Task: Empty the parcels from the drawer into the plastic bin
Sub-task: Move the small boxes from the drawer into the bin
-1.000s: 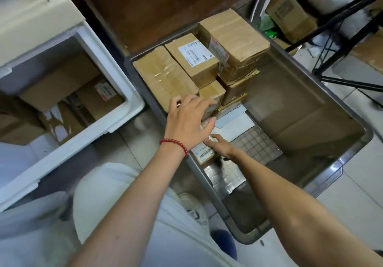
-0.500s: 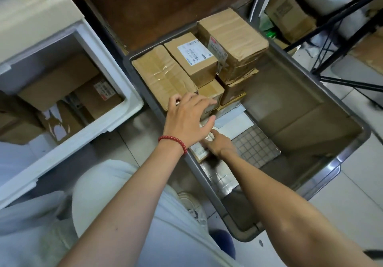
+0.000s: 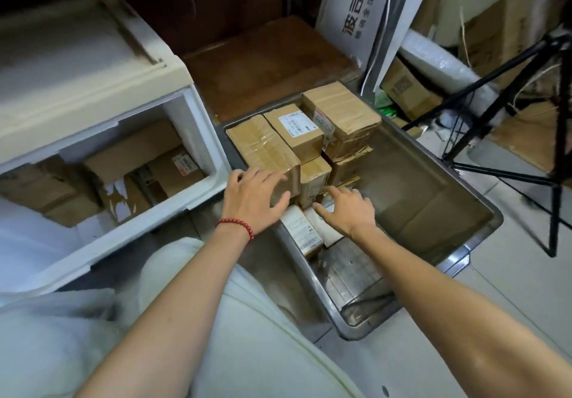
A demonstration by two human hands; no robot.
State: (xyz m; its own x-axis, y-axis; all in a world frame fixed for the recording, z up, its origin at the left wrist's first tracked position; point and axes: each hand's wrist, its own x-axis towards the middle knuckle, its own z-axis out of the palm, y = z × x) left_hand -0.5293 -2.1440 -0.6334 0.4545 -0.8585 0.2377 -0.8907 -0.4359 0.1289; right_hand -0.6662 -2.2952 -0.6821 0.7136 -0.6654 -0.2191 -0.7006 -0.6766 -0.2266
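Observation:
The grey plastic bin (image 3: 490, 212) stands on the floor at centre right. Several brown parcels are packed in its far left corner, among them a long taped parcel (image 3: 260, 147), a box with a white label (image 3: 294, 128) and a big box (image 3: 340, 110). My left hand (image 3: 253, 199), with a red bead bracelet, rests with spread fingers on the near end of the taped parcel. My right hand (image 3: 346, 209) hovers with straight, spread fingers over a small box (image 3: 314, 178). A flat labelled parcel (image 3: 301, 233) lies below both hands. The white drawer (image 3: 198, 119) at left holds more parcels (image 3: 133, 153).
Black tripod legs (image 3: 501, 175) stand right of the bin. A white sign board (image 3: 356, 11) and cardboard boxes (image 3: 405, 88) are behind it. A brown wooden panel (image 3: 263, 66) lies beyond the bin. My knee in white cloth (image 3: 185, 274) is between drawer and bin.
My right hand has let go of the flat labelled parcel, which now lies in the bin, and has lifted with fingers spread. The view has pulled back and tilted up.

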